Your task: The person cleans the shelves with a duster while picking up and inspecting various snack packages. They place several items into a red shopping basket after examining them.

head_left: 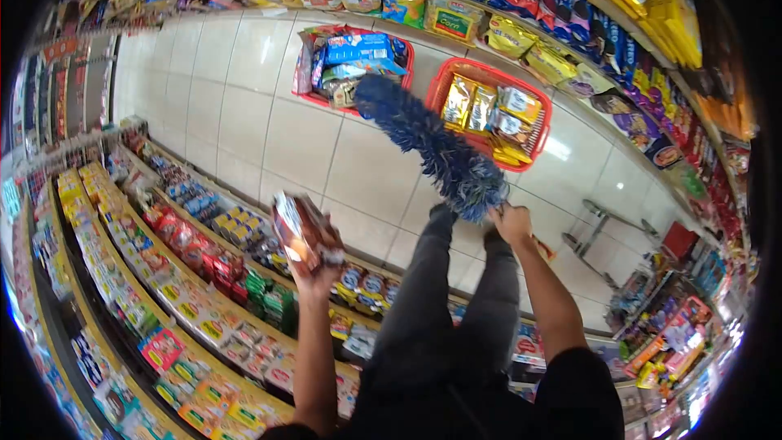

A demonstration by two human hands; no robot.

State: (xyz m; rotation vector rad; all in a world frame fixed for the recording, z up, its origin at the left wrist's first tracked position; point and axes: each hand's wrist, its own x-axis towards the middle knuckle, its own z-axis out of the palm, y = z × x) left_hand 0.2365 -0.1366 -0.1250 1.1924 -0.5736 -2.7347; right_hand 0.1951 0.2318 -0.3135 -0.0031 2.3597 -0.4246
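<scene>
My left hand (314,277) is raised over the shelf rows and grips a few shiny snack packets (300,232), brown and red, blurred by motion. My right hand (511,222) is closed round the handle of a fluffy blue duster (436,147), whose head points up and left across the tiled floor toward the two baskets. My grey trousers and dark shoes show between the two arms.
Two red baskets sit on the floor, one (405,50) with blue and mixed packets, one (544,118) with gold packets. Stocked snack shelves (187,310) run at left; another shelf wall (586,33) curves along the right. A metal step stool (599,224) stands at right.
</scene>
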